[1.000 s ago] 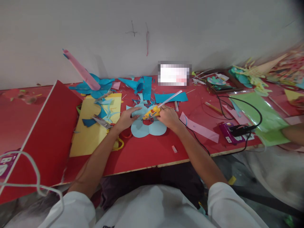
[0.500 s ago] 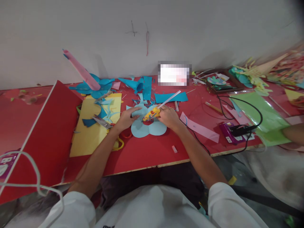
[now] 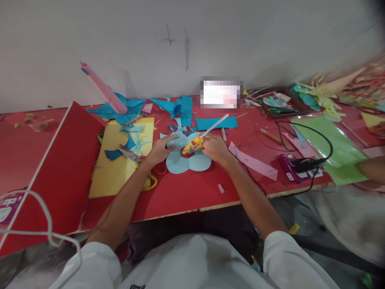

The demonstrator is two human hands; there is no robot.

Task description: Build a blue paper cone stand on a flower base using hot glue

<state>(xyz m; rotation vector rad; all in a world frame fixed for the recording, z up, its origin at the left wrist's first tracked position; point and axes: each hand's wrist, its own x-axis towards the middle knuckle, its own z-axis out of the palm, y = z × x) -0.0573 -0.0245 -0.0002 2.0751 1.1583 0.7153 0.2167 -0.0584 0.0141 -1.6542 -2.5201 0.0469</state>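
Observation:
A light-blue paper flower shape (image 3: 200,163) with rounded petals and a hole in its middle lies flat on the red table. My left hand (image 3: 161,150) rests at its left edge, thumb and forefinger apart on the paper. Closed around a yellow hot glue gun (image 3: 194,145), my right hand (image 3: 215,147) holds it over the flower. The gun's nozzle points down and left at the central hole, and a clear glue stick (image 3: 215,125) juts from its back. I cannot make out fresh glue on the paper.
Left of the flower, scissors (image 3: 130,153) and blue scraps lie on yellow paper (image 3: 104,180). Behind stand blue paper pieces (image 3: 186,110) and a pink cone (image 3: 104,88). A purple power strip (image 3: 290,168) with black cables is at right, near another person's arm (image 3: 374,168).
The glue gun's nozzle has shifted slightly to the right over the hole. My left hand and the paper flower have stayed nearly in place.

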